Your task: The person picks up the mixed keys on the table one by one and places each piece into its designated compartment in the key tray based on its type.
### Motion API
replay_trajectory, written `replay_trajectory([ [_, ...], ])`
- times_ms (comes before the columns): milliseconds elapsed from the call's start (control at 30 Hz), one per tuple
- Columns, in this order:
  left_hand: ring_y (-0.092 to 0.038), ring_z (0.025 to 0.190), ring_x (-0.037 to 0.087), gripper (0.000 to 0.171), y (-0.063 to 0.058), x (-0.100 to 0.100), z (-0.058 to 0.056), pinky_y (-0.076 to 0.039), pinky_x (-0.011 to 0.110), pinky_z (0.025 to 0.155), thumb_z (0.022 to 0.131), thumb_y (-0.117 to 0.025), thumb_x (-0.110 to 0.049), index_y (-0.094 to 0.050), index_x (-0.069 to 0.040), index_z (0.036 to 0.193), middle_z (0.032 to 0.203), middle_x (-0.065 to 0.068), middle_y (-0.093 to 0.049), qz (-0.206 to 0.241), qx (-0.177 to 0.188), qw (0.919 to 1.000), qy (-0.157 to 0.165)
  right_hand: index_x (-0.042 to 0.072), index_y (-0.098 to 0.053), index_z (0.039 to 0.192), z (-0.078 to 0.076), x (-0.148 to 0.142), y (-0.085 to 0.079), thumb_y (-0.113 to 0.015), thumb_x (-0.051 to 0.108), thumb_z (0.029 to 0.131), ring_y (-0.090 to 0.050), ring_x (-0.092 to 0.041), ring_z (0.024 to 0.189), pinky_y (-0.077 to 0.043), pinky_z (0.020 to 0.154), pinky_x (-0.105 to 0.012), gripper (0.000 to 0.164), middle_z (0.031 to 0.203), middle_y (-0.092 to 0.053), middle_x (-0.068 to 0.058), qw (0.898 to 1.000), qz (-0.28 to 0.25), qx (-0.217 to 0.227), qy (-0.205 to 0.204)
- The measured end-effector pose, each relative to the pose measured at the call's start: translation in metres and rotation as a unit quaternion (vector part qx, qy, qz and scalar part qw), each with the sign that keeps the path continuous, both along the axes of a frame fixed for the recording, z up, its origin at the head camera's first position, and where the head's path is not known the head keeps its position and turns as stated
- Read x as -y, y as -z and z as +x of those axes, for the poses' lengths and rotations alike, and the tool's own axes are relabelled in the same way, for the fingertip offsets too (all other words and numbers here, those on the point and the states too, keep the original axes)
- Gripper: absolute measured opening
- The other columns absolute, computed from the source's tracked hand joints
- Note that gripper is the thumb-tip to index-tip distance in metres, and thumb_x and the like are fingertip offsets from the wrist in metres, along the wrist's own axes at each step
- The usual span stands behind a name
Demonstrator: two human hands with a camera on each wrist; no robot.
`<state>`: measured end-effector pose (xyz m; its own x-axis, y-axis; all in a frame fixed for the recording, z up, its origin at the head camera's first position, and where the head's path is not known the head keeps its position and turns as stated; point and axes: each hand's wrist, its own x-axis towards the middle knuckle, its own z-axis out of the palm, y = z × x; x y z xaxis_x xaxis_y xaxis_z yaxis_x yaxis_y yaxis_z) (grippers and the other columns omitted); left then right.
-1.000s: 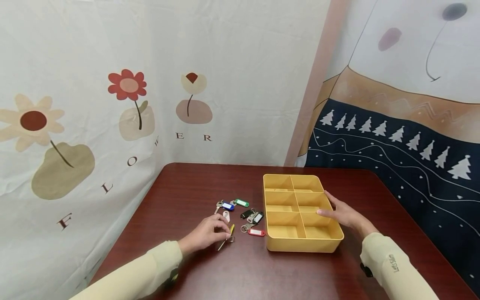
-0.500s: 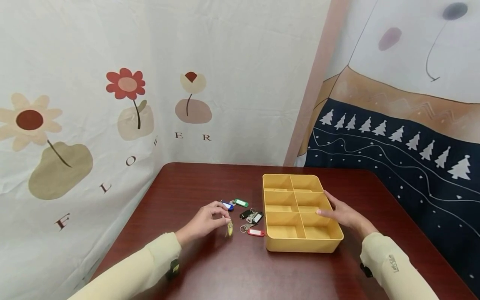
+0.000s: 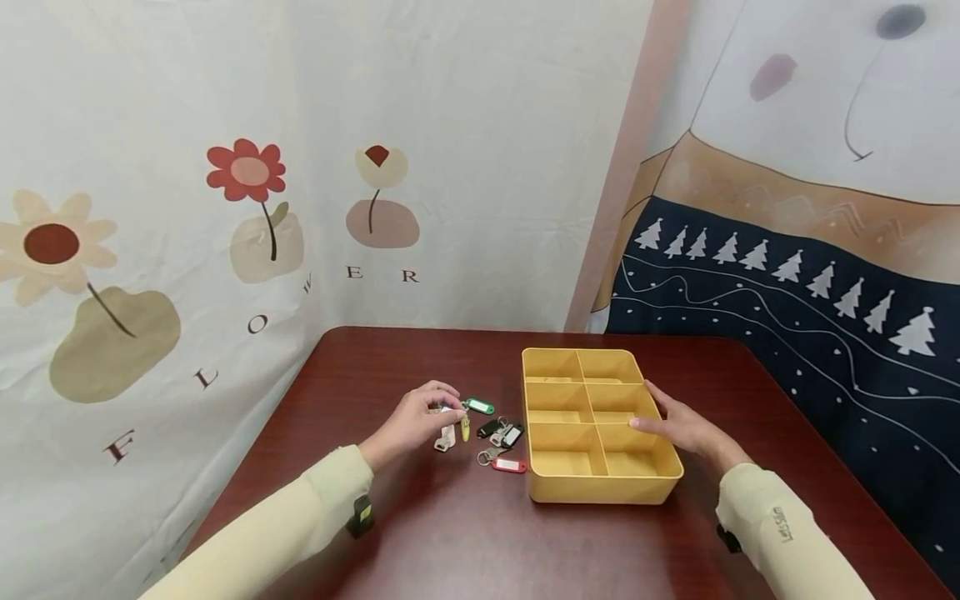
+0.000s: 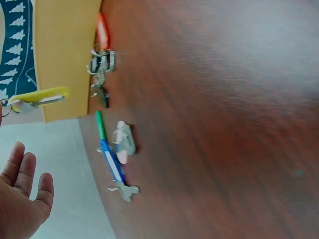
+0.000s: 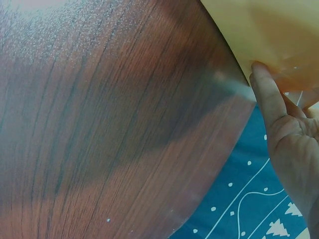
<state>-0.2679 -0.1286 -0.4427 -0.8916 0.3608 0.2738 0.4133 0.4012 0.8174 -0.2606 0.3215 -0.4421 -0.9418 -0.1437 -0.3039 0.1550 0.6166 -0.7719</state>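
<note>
My left hand (image 3: 420, 418) pinches a key with a yellow key tag (image 3: 465, 427) by its ring, and the tag hangs above the table. In the left wrist view, this yellow tag and its key dangle at the left edge. Below lie a white-tagged key (image 3: 446, 438), a blue-tagged key (image 4: 112, 163) and a green-tagged key (image 3: 479, 407). Nearer the box are black-tagged keys (image 3: 513, 436) and a red-tagged key (image 3: 509, 466). My right hand (image 3: 686, 423) holds the right wall of the yellow compartment box (image 3: 607, 490), thumb over the rim, fingers along the outside.
The box has several compartments, and no key shows in them. It stands on a dark red wooden table (image 3: 465, 542). Printed cloth hangings (image 3: 480, 167) rise behind the table's back and side edges.
My left hand lifted the yellow-tagged key from the table and moved away from me, toward the blue tag. The white-tagged key lies nearer me, turned. My right hand stays on the box.
</note>
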Motion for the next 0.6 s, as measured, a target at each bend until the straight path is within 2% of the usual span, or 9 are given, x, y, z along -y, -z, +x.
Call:
replay_trajectory([
  [133,-0.059,0.101,0.022,0.004,-0.007,-0.008,-0.007,-0.046,0.031,0.081,0.089,-0.074,-0.013,-0.076,-0.010,0.089,0.112,0.007,-0.064,0.000,-0.003,1.0000,-0.007,0.010,0.001,0.159,-0.001,0.001,0.002,-0.070,0.049,0.089,-0.028,-0.045,0.140,-0.024,0.110,-0.063,0.107,0.158,-0.018,-0.029,1.000,-0.004,-0.018,-0.015],
  [333,-0.059,0.106,0.022,0.005,-0.014,-0.018,-0.017,-0.047,0.036,0.089,0.090,-0.074,-0.016,-0.076,-0.012,0.091,0.112,0.003,-0.064,-0.010,-0.014,0.9998,-0.011,0.007,-0.001,0.159,0.000,0.002,0.000,-0.068,0.040,0.093,-0.031,-0.045,0.138,-0.026,0.110,-0.062,0.100,0.157,-0.021,-0.030,0.999,0.002,-0.036,-0.027],
  [600,-0.058,0.110,0.021,0.006,-0.019,-0.036,-0.031,-0.044,0.040,0.094,0.090,-0.074,-0.016,-0.076,-0.011,0.092,0.111,0.003,-0.064,-0.006,-0.014,0.9997,-0.020,0.006,0.000,0.159,0.002,0.001,-0.002,-0.068,0.039,0.094,-0.031,-0.046,0.138,-0.026,0.109,-0.063,0.100,0.156,-0.021,-0.031,0.999,0.001,-0.036,-0.025],
])
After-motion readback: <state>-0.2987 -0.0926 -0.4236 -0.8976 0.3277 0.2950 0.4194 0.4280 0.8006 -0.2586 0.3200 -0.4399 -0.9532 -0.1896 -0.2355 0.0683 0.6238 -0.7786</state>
